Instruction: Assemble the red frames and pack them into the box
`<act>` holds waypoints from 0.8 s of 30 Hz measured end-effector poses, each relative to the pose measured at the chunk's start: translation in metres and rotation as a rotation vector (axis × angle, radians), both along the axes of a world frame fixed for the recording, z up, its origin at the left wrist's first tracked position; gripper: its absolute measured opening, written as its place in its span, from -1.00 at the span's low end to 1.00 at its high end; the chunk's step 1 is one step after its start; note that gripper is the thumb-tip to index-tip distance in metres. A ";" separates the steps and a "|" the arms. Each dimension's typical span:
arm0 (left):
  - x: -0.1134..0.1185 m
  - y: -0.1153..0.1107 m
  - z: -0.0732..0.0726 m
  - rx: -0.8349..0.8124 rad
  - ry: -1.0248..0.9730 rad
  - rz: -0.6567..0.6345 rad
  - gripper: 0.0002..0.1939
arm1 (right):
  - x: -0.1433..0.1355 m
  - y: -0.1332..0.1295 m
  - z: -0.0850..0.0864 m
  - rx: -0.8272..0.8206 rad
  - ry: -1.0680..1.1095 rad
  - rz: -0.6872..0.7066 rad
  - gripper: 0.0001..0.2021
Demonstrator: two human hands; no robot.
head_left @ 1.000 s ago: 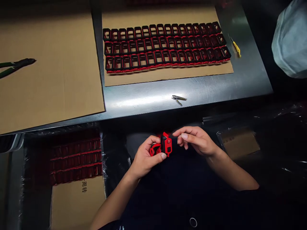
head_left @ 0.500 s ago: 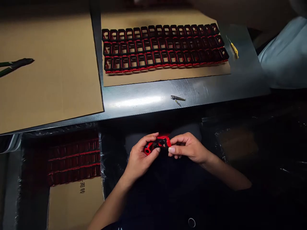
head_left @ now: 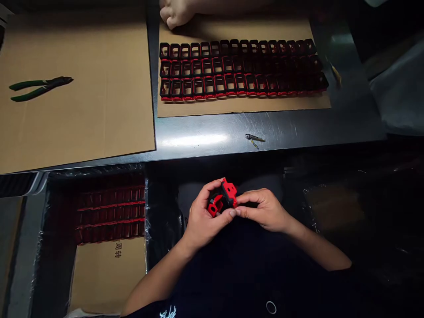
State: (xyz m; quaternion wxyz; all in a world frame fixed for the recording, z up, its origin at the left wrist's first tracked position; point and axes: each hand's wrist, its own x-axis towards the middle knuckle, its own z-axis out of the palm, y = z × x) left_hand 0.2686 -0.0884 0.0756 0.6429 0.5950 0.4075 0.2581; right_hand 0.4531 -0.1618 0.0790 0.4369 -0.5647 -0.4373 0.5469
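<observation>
Red-and-black angular plastic frame (head_left: 228,193), partly covered by the person's left hand (head_left: 205,215); co-worker's bare forearm (head_left: 215,6), cropped by the upper edge; large brown cardboard sheet (head_left: 106,119), cropped at lower left.

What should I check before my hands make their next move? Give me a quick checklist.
1. Left hand holding the red and black part: ok, fingers and thumb wrap it.
2. Right hand gripping the part: cannot tell; fingertips are at its edge, but the contact is partly hidden.
3. Pliers away from both hands: ok, lying on the left cardboard.
4. Other person's hand away from mine: ok, beyond the rows of frames.
5. Rows evenly lit: not ok; the right end is in shadow.
</observation>
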 end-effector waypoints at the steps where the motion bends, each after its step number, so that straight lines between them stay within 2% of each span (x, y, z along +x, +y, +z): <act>1: 0.001 0.000 0.000 0.044 -0.007 -0.002 -0.38 | 0.000 0.000 -0.001 0.028 -0.030 0.008 -0.84; 9: 0.001 -0.003 -0.006 0.446 -0.043 0.008 -0.31 | -0.001 0.003 0.001 0.163 -0.143 0.057 -0.89; 12: 0.000 -0.005 -0.010 0.469 -0.079 0.004 -0.23 | 0.006 0.003 0.002 0.177 -0.127 0.079 -0.89; 18: -0.002 -0.008 -0.018 0.527 -0.103 -0.009 -0.13 | 0.011 0.003 0.012 0.068 -0.004 -0.059 -0.81; 21: -0.004 -0.008 -0.024 0.609 -0.099 -0.018 -0.07 | 0.003 0.008 0.020 0.063 0.033 -0.054 -0.73; 24: -0.004 -0.005 -0.027 0.753 -0.062 -0.009 -0.01 | -0.007 0.014 0.025 0.085 -0.037 -0.071 -0.66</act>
